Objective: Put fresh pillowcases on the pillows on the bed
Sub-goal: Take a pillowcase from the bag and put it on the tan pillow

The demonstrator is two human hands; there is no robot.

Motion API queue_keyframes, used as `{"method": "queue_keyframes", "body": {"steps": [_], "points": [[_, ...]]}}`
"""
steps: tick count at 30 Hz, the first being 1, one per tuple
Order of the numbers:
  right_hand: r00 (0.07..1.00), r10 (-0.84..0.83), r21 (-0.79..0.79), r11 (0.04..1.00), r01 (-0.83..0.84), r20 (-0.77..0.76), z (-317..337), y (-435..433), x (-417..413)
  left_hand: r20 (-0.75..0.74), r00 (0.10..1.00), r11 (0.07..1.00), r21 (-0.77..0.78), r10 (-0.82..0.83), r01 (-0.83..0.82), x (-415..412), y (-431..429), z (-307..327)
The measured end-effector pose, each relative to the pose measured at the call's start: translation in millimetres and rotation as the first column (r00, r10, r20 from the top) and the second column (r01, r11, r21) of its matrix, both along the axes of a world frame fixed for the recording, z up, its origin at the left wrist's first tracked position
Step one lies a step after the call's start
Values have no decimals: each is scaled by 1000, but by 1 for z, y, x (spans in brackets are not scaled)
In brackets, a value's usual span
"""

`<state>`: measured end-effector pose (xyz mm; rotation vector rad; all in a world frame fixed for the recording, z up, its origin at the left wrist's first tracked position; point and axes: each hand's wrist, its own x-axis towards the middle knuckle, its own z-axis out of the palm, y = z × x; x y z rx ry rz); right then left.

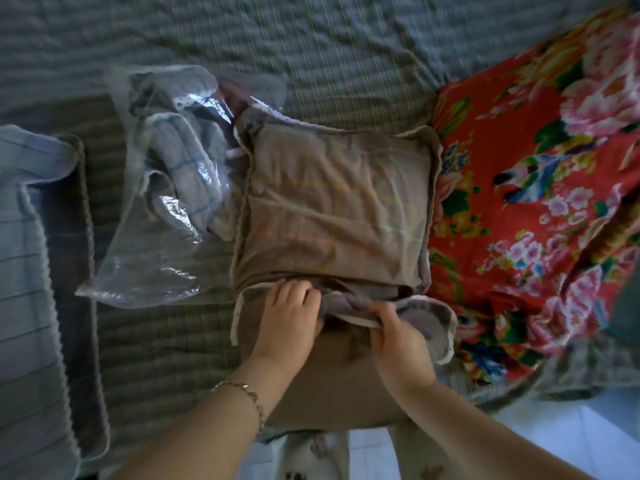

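Head view: left hand point(289, 315) palm down, fingers curled into the open end of the pillowcase point(332, 209). Right hand point(398, 337) pinches its hem flap. One cased pillow lies mid-bed at the near edge, and a second pillow point(27, 271) lies left. One plastic bag point(152, 237) touches its left side and one floral quilt point(536, 185) its right.

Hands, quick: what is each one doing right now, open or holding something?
Left hand: fingers curled into the pillowcase at its opening, gripping it.
Right hand: fingers pinching the pillowcase's loose hem.
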<state>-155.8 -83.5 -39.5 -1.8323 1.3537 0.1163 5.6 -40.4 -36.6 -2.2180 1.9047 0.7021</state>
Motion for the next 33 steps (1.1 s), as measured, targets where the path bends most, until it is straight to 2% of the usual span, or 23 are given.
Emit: {"method": "queue_keyframes", "body": {"steps": [2,4,7,9,11,13,14,15,17,18,20,22,23,24,25,26,27,28,29,30,31,33], "points": [[996,47,129,990,-57,77,10,8,-8,-145,989,998,68,-6,16,-4,-1,3],[967,237,211,945,-252,92,21,13,-16,-250,963,982,130,-102,138,1,17,7],[838,508,262,852,-454,-198,20,17,-25,-351,898,936,132,-265,327,7,47,19],[767,551,183,834,-521,-328,17,18,-21,-292,909,891,259,-297,374,3,57,22],[751,583,71,802,-594,-310,11,17,-14,-128,957,883,370,-261,290,3,56,24],[786,576,3,807,-590,-224,8,16,-8,15,979,924,333,-203,186,16,53,24],[814,548,8,830,-557,-191,9,15,-8,35,982,944,284,-186,169,26,52,23],[833,523,33,849,-527,-183,10,15,-11,16,983,959,219,-185,178,36,52,21],[830,525,87,851,-518,-188,11,21,-26,-152,971,978,71,-184,196,50,58,20],[815,545,110,838,-534,-198,10,25,-36,-240,954,977,76,-178,201,53,65,22],[793,562,178,827,-533,-235,2,36,-65,-333,930,924,284,-157,258,51,87,20],[697,637,322,769,-552,-328,-10,41,-91,-343,927,813,489,-153,315,50,107,8],[606,709,431,703,-566,-361,-14,43,-100,-330,941,763,589,-73,266,52,111,2],[557,749,529,655,-540,-358,-17,45,-106,-307,943,720,683,130,123,57,109,-4],[594,730,584,658,-475,-338,-21,48,-110,-269,893,701,709,361,-70,62,103,-11],[694,639,584,716,-381,-331,-23,48,-110,-225,798,700,643,560,-310,70,95,-17],[793,501,523,805,-281,-345,-23,46,-106,-192,694,679,495,694,-542,78,85,-26],[869,339,419,891,-174,-360,-23,42,-98,-182,575,599,351,798,-720,84,75,-37],[921,164,310,949,-50,-352,-24,38,-87,-196,460,500,298,866,-813,88,63,-43],[947,5,263,961,84,-321,-25,33,-71,-195,358,406,351,913,-844,86,53,-49],[946,-121,291,933,212,-299,-27,28,-53,-174,307,352,438,936,-827,82,45,-55],[918,-210,415,842,344,-336,-29,22,-17,-123,305,321,550,944,-772,71,35,-64]]}}
